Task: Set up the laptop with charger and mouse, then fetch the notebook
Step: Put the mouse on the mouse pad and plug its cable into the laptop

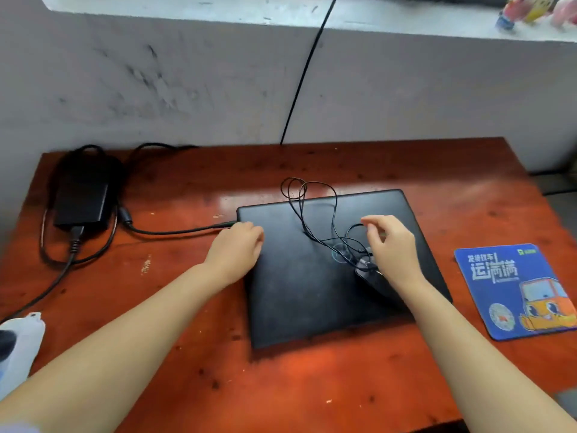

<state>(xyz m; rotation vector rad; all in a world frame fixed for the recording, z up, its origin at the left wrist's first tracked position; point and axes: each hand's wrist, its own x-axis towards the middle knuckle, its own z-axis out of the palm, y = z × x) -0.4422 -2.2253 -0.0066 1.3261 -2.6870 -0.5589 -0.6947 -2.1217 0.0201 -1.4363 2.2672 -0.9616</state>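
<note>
A closed black laptop lies flat in the middle of the red-brown table. The black charger brick sits at the far left, and its cable runs to the laptop's left edge. My left hand rests at that left edge by the plug, fingers curled. A black wired mouse lies on the lid with its thin cord looped over the lid's far side. My right hand hovers over the mouse, fingers pinching the cord. No notebook is in view.
A blue mouse pad with an orange cartoon truck lies at the right of the table. A white object sits off the table's left edge. A grey wall stands behind, with a black cable running down it.
</note>
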